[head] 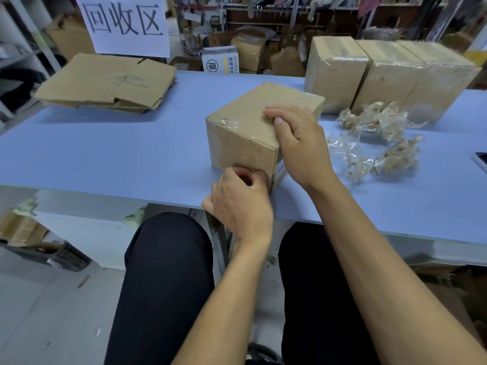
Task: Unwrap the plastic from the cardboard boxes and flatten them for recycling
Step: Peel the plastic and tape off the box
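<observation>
Centrally on the blue table [105,154] sits one wrapped cardboard box [245,127]. The left hand [241,204] pinches plastic at its lower front edge with curled fingers; the right hand [297,138] pinches film on its top. Right of the box lie three wrapped boxes [390,80] and two crumpled plastic wads [376,138]; left, one flattened cardboard stack [105,83].
</observation>
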